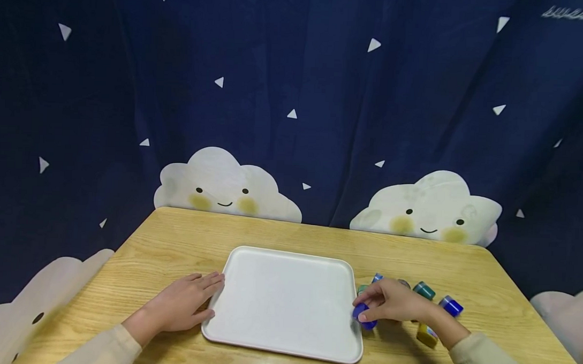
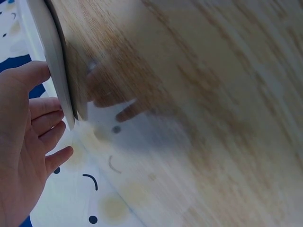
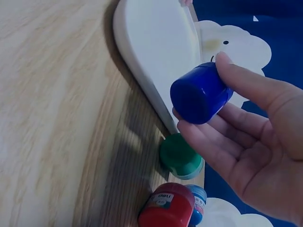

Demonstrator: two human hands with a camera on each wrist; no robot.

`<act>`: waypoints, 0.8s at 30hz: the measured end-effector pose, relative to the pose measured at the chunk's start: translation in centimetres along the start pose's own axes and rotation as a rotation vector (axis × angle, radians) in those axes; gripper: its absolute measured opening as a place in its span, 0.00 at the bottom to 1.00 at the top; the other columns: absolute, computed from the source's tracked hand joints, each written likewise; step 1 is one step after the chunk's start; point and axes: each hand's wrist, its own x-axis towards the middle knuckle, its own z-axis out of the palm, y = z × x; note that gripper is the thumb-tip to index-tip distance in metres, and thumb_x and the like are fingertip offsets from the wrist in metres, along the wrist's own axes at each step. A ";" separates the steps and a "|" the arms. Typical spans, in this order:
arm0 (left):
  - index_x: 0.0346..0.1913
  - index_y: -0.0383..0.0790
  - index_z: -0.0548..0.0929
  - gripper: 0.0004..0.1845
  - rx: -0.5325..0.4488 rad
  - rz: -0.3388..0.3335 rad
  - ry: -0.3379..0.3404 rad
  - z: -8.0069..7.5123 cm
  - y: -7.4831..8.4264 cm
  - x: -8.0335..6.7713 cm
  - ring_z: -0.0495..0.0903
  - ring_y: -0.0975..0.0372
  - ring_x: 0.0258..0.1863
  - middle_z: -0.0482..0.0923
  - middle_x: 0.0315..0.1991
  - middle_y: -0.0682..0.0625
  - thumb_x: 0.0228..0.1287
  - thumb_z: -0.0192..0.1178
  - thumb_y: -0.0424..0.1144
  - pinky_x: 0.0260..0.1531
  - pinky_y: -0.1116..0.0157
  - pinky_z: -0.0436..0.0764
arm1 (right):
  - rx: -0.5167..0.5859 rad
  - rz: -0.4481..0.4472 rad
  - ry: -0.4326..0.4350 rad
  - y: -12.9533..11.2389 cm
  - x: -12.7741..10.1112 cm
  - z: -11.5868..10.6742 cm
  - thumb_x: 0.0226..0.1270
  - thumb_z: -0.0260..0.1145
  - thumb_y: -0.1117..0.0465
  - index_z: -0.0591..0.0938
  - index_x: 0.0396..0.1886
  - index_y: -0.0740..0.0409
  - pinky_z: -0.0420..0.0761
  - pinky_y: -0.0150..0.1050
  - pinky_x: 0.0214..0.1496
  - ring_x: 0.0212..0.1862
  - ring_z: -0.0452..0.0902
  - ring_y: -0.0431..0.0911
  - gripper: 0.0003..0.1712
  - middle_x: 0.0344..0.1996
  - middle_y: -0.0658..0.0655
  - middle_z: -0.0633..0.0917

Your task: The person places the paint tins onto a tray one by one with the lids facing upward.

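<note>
1. Fingers of the right hand (image 1: 393, 303) are curled round a small blue jar (image 1: 364, 314); in the right wrist view the blue jar (image 3: 200, 93) is pinched between thumb and fingertips (image 3: 222, 60), held clear of the table, its blue cap turned toward the camera.

2. Seen from the head camera, the blue jar is held at the white tray's (image 1: 289, 257) 4 o'clock corner, just beside its rim.

3. Other small paint jars are grouped on the wooden table (image 1: 184, 226) at about 3 o'clock from the tray: a green-capped jar (image 1: 424, 289), a blue-capped jar (image 1: 451, 305) and a yellow jar (image 1: 426, 334) are seen behind and beside the right wrist.

4. In the right wrist view, a green-capped jar (image 3: 180, 155) is seen just beside the tray's edge (image 3: 142, 56), and a red jar (image 3: 166, 206) is seen below it, with another blue-capped jar (image 3: 197, 208) against it.

5. The left hand (image 1: 183, 305) is laid flat on the table at the tray's 9 o'clock side, fingers straight and relaxed, nothing gripped; its fingertips are rested against the tray's rim.

6. In the left wrist view, the left hand's fingers (image 2: 45, 118) are seen touching the tray's white rim (image 2: 57, 61).

7. A dark blue curtain (image 1: 294, 96) printed with smiling clouds is hung at 12 o'clock beyond the table.
</note>
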 end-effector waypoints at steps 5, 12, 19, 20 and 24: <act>0.66 0.35 0.71 0.33 -0.011 -0.008 0.001 0.1 0.0 0.0 0.71 0.53 0.67 0.71 0.67 0.43 0.62 0.60 0.51 0.63 0.49 0.74 | 0.037 0.039 -0.006 -0.3 0.9 -0.1 0.58 0.72 0.54 0.84 0.47 0.66 0.78 0.24 0.32 0.31 0.77 0.32 0.23 0.33 0.54 0.86; 0.67 0.35 0.71 0.33 -0.009 -0.001 0.000 0.0 0.0 -0.1 0.71 0.53 0.67 0.71 0.67 0.43 0.63 0.59 0.51 0.63 0.50 0.74 | 0.096 0.046 0.009 -0.8 2.5 0.2 0.58 0.72 0.56 0.84 0.47 0.68 0.77 0.23 0.30 0.29 0.75 0.32 0.23 0.32 0.53 0.86; 0.66 0.35 0.71 0.33 0.000 0.006 0.006 -0.2 0.0 0.0 0.71 0.53 0.67 0.71 0.67 0.43 0.63 0.59 0.51 0.63 0.50 0.74 | 0.090 -0.005 0.094 -1.3 4.3 1.1 0.57 0.73 0.57 0.84 0.46 0.66 0.82 0.24 0.36 0.33 0.81 0.32 0.21 0.37 0.61 0.88; 0.66 0.35 0.71 0.33 0.000 0.006 0.007 -0.2 0.0 0.0 0.71 0.53 0.67 0.71 0.67 0.43 0.63 0.59 0.52 0.63 0.50 0.74 | 0.099 -0.006 0.102 -1.3 4.5 1.3 0.56 0.73 0.57 0.84 0.46 0.66 0.82 0.25 0.36 0.33 0.81 0.32 0.21 0.37 0.62 0.88; 0.66 0.35 0.71 0.34 0.004 0.010 0.008 -0.1 0.0 0.0 0.71 0.53 0.67 0.71 0.67 0.43 0.63 0.59 0.52 0.62 0.50 0.74 | 0.146 -0.001 0.118 -1.4 5.4 2.3 0.55 0.74 0.58 0.85 0.46 0.68 0.83 0.25 0.36 0.33 0.83 0.33 0.21 0.37 0.64 0.89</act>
